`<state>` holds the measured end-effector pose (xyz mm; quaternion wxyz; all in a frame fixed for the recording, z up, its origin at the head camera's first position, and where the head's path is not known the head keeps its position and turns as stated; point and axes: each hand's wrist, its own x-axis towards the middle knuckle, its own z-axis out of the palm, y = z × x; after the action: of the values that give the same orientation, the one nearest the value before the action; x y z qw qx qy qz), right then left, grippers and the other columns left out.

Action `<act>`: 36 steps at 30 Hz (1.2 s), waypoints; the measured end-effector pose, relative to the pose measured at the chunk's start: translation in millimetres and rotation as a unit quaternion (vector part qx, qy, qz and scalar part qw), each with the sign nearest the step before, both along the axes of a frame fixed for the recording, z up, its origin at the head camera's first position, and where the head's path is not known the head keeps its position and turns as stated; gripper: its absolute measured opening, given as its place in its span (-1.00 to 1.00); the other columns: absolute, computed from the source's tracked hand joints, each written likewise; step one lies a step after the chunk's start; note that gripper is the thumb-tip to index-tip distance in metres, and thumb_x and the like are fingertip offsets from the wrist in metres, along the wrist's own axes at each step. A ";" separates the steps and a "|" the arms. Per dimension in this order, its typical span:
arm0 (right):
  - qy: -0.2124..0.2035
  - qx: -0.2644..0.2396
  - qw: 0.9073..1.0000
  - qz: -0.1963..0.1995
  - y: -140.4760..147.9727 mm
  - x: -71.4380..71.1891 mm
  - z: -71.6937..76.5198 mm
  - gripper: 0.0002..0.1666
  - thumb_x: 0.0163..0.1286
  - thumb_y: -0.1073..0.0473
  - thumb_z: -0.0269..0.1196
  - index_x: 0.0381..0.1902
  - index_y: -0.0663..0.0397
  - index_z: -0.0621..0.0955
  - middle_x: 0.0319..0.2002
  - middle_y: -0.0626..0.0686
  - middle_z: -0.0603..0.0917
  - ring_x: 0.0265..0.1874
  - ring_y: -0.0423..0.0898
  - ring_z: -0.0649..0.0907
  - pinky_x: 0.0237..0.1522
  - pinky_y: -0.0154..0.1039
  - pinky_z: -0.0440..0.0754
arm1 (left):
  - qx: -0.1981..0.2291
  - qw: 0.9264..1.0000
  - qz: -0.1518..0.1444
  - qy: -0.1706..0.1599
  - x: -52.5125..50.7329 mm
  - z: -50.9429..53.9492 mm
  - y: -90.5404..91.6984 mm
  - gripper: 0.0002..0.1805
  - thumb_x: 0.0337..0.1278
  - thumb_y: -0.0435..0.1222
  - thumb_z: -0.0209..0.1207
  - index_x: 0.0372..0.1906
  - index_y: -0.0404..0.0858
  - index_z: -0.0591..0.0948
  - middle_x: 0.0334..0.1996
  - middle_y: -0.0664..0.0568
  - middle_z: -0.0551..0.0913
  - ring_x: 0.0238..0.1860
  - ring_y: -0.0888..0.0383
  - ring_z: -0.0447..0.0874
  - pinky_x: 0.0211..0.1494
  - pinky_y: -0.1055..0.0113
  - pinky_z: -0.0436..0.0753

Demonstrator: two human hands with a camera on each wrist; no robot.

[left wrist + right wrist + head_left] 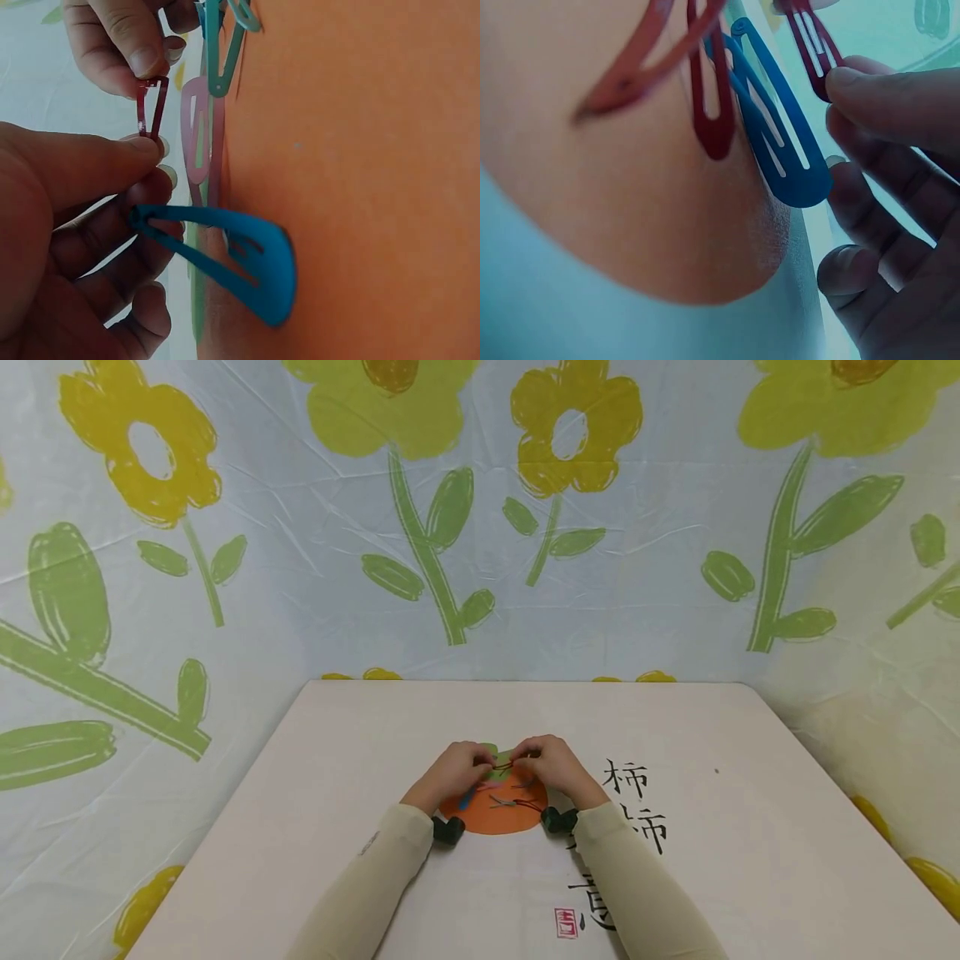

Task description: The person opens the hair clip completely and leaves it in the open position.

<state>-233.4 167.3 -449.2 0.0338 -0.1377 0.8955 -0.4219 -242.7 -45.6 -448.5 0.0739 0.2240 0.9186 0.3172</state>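
Both hands are over an orange round mat (498,822) with a green top. A dark red snap hair clip (141,112) spans the gap between them. My left hand (455,772) pinches its near end between thumb and forefinger. The right hand (552,768) pinches the opposite end of the clip, seen in the right wrist view (823,90). Close to the left fingers is a blue hair clip (274,277), beside a pink clip (187,112) and a teal clip (212,52). Near the right fingers are another blue clip (802,187) and a red clip (716,142).
The mat is on a pale table (300,827). Black brush characters (627,779) and a red square seal (566,923) mark its surface on the right. Behind and beside it hangs a flower-printed cloth (645,560). A dark object (448,831) is at the left wrist.
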 end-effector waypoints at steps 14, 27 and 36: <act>-0.024 0.015 1.000 -0.001 0.8 2.5 1.1 -0.89 0.33 0.23 0.25 -0.30 -0.05 0.72 -0.30 -0.06 0.70 -0.37 -0.16 0.58 -0.27 -0.23 0.54 | -0.022 0.999 -0.027 -0.015 -3.2 -0.8 7.3 -0.88 0.26 -0.26 0.18 -0.29 -0.13 0.72 -0.38 0.14 0.68 -0.39 0.23 0.51 -0.21 0.36 0.54; -0.018 0.050 0.999 -0.010 -0.2 2.0 -0.2 -0.89 0.33 0.22 0.27 -0.33 -0.07 0.73 -0.33 -0.08 0.69 -0.37 -0.17 0.58 -0.28 -0.25 0.55 | -0.040 0.999 -0.026 -0.024 -5.2 3.5 11.4 -0.88 0.23 -0.27 0.20 -0.35 -0.13 0.73 -0.44 0.15 0.65 -0.42 0.22 0.49 -0.27 0.38 0.50; -0.014 0.050 0.999 -0.006 -0.1 2.1 0.0 -0.90 0.31 0.22 0.28 -0.32 -0.05 0.73 -0.33 -0.08 0.71 -0.37 -0.18 0.59 -0.28 -0.24 0.56 | -0.042 0.998 -0.026 -0.028 -4.6 3.9 12.4 -0.88 0.24 -0.27 0.20 -0.34 -0.15 0.73 -0.44 0.15 0.64 -0.42 0.21 0.49 -0.29 0.38 0.51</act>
<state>-231.2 167.2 -449.2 0.0504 -0.1245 0.9157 -0.3789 -247.3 -33.2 -444.5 0.1175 0.2352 0.9226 0.2822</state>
